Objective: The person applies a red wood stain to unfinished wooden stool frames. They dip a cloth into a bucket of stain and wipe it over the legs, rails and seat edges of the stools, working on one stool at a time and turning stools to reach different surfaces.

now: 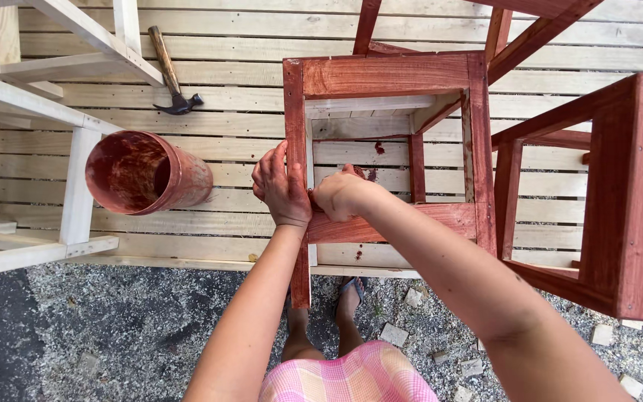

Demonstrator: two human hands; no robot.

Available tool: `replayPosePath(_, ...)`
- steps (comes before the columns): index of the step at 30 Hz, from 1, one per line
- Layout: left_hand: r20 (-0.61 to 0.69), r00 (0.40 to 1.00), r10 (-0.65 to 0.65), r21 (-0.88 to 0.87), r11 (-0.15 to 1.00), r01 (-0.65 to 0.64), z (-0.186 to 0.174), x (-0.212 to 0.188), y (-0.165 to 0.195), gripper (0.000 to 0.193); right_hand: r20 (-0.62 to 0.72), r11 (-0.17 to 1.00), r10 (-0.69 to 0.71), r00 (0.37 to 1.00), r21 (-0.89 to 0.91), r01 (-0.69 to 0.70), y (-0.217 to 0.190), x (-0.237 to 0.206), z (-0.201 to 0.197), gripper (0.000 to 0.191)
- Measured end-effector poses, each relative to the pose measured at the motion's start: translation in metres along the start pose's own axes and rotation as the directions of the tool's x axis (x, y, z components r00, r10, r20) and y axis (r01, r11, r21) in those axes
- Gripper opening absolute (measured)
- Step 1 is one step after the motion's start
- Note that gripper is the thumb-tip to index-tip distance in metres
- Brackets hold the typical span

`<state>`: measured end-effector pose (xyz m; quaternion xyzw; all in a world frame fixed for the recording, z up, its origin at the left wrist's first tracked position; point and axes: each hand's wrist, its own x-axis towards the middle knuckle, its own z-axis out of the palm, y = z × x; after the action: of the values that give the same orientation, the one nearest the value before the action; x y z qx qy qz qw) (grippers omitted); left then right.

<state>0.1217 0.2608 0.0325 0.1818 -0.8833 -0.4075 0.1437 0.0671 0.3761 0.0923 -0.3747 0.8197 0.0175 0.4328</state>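
Note:
A red-stained wooden stool frame [388, 74] stands on a pale plank platform [247, 112] in front of me. My left hand [280, 186] grips the frame's near left leg, fingers wrapped around the post. My right hand [340, 195] is closed at the near lower rail, just inside that leg; whatever it holds is hidden by the fist. A red-stained bucket [146, 173] lies tilted on the planks to the left of my hands.
A hammer [173, 74] lies on the planks at the back left. An unstained wooden frame [31, 126] stands at the left, a second red-stained frame [619, 193] at the right. Gravel ground [113, 327] lies below the platform's front edge.

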Motion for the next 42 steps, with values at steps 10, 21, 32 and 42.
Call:
replayPosePath(10,-0.026,0.999,-0.03,-0.094,0.995,0.028,-0.001,-0.003,-0.009,0.059,0.107,0.996,-0.025,0.994,-0.087,0.034,-0.001,0.021,-0.001,0.051)
replayPosePath(21,0.027,0.995,-0.091,-0.085,0.992,0.093,-0.006,0.001,0.003,0.055,0.071,0.986,0.076,0.995,-0.153,-0.064,-0.003,-0.023,-0.018,0.054)
replayPosePath(32,0.006,0.997,-0.074,-0.111,0.991,0.074,-0.001,-0.001,-0.004,0.055,0.113,0.998,0.065,0.991,-0.012,-0.064,-0.001,0.015,0.007,0.058)
replayPosePath(42,0.038,0.997,-0.064,-0.091,0.994,0.068,-0.002,0.001,-0.005,0.055,-0.08,0.69,-0.082,0.993,0.715,0.115,0.058,-0.025,-0.008,0.06)
